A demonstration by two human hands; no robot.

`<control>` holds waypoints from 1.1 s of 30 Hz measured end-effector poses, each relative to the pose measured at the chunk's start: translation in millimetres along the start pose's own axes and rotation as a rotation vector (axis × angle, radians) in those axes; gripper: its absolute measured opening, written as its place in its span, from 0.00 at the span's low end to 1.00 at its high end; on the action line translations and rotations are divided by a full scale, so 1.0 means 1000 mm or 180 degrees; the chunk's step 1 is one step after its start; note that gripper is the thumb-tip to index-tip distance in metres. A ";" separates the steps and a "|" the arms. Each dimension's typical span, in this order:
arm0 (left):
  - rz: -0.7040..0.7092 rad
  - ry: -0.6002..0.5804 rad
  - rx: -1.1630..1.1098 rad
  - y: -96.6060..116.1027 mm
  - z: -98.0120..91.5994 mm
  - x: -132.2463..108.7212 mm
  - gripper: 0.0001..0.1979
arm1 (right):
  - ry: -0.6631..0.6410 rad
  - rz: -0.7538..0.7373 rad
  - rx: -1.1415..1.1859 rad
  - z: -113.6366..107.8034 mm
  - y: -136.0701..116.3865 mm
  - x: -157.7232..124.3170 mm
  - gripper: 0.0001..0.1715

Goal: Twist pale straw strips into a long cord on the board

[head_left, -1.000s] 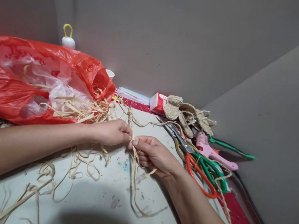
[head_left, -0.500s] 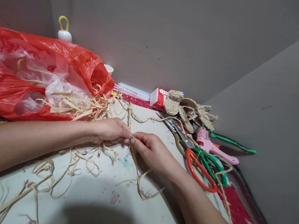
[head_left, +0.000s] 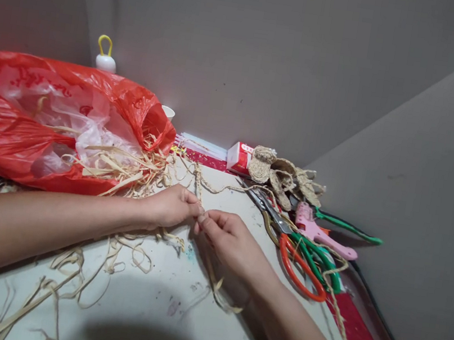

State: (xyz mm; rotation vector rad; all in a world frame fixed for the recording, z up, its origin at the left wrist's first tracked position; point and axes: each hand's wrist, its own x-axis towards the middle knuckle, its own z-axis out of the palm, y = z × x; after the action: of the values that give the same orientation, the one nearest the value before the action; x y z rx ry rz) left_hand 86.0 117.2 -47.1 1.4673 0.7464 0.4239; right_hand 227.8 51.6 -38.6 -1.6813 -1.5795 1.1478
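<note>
My left hand (head_left: 172, 205) and my right hand (head_left: 228, 235) meet over the middle of the white tabletop (head_left: 139, 299), fingertips pinched together. Between them runs a braided straw cord (head_left: 199, 180), stretching from the back edge of the table to my fingers. Loose straw strands (head_left: 214, 279) trail from the pinch toward me, under my right hand. The exact spot where the strands cross is hidden by my fingertips. More loose straw strips (head_left: 78, 276) lie curled on the table below my left forearm.
A red plastic bag (head_left: 9, 143) spills straw at the left. Orange-handled scissors (head_left: 301, 269), green-handled scissors (head_left: 330, 265) and a pink glue gun (head_left: 319, 235) lie at the right. Woven straw pieces (head_left: 261, 166) and a red-white box (head_left: 238, 157) stand at the back, before a grey wall (head_left: 229, 39).
Both hands stay pinched at the cord with small finger movements. The loose strands below my right hand have shifted. The whole view has moved slightly.
</note>
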 end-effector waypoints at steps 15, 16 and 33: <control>-0.0206 0.0205 -0.0583 0.004 0.006 -0.005 0.12 | 0.0389 -0.0498 -0.3349 0.031 -0.021 -0.023 0.12; -0.0222 0.0221 -0.0563 0.004 0.005 -0.005 0.10 | 0.0199 -0.0575 -0.3396 0.033 -0.024 -0.027 0.11; 0.0208 -0.0480 -0.0370 0.004 -0.008 -0.001 0.13 | -0.0173 0.0017 0.1230 -0.024 0.004 0.014 0.23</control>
State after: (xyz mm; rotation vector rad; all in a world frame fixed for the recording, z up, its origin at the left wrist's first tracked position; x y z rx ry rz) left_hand 80.8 122.7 -42.1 1.4001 0.5465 0.3950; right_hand 249.3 68.2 -33.1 -1.4098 -1.2821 1.4075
